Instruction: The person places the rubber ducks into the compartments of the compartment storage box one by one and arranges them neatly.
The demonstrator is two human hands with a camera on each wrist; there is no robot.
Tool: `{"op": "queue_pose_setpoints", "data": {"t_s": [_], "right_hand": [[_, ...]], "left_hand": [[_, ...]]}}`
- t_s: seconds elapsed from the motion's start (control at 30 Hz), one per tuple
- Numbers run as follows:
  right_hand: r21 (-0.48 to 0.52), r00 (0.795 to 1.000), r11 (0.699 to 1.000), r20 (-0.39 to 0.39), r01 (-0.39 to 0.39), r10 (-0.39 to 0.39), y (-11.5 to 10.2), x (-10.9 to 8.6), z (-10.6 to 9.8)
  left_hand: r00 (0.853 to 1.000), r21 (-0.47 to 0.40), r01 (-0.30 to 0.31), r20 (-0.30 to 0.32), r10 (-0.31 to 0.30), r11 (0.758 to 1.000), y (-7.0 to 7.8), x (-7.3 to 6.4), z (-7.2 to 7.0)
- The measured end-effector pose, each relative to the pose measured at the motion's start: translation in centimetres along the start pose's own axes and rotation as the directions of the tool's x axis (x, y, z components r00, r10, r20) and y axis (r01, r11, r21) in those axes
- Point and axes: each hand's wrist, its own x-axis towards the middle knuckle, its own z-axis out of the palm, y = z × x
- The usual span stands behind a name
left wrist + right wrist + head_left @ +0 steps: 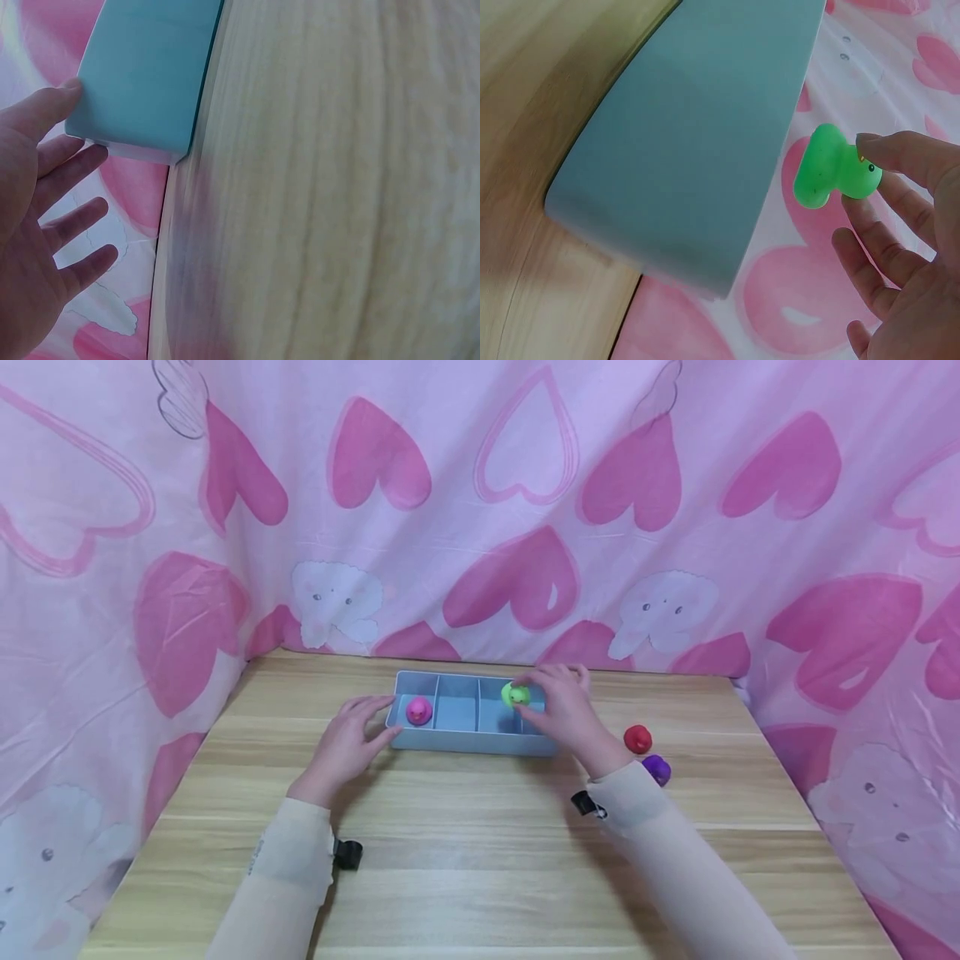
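A grey-blue divided box (pixel 472 742) stands near the back of the table. My right hand (pixel 566 706) pinches a green toy duck (pixel 516 695) by its head between thumb and fingers, above the box's right part. In the right wrist view the green duck (pixel 826 169) shows beyond the box's side (pixel 682 142), apart from it. At the box's left end is my left hand (pixel 348 743), fingers spread. The left wrist view shows its thumb and fingertips touching the box's corner (pixel 142 82). A pink toy duck (pixel 418 711) sits in the leftmost compartment.
On the table (pixel 465 843), right of the box, a red toy duck (pixel 637 739) lies beside a purple one (pixel 657 769), close to my right forearm. A pink curtain with hearts (pixel 510 577) hangs behind the table and along its sides.
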Motion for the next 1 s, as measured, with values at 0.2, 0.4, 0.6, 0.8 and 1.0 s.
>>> {"op": "queue_pose_setpoints", "data": {"t_s": [0.2, 0.4, 0.6, 0.8, 1.0], "right_hand": [[0.009, 1.000, 1.000, 0.006, 0.015, -0.016, -0.7, 0.5, 0.9], [0.012, 0.999, 0.999, 0.018, 0.041, -0.041, -1.6, 1.1, 1.9], [0.023, 0.998, 0.998, 0.022, 0.053, -0.053, -2.5, 1.7, 2.5], [0.043, 0.996, 0.997, 0.048, 0.068, -0.070, -3.3, 2.5, 3.6], [0.030, 0.996, 0.998, 0.067, 0.062, -0.064, -3.5, 3.3, 4.8]], "left_hand": [[1.000, 0.000, 0.003, -0.001, -0.003, 1.000, -0.1, -0.1, 0.1], [1.000, -0.002, 0.003, -0.002, -0.003, 1.000, -0.1, -0.1, 0.0], [1.000, -0.001, -0.003, 0.000, 0.003, 1.000, -0.2, 0.0, 0.1], [1.000, 0.008, -0.005, -0.002, 0.005, 1.000, -0.1, -0.1, -0.1], [1.000, 0.013, -0.014, -0.006, 0.015, 1.000, -0.2, 0.0, 0.0]]}}
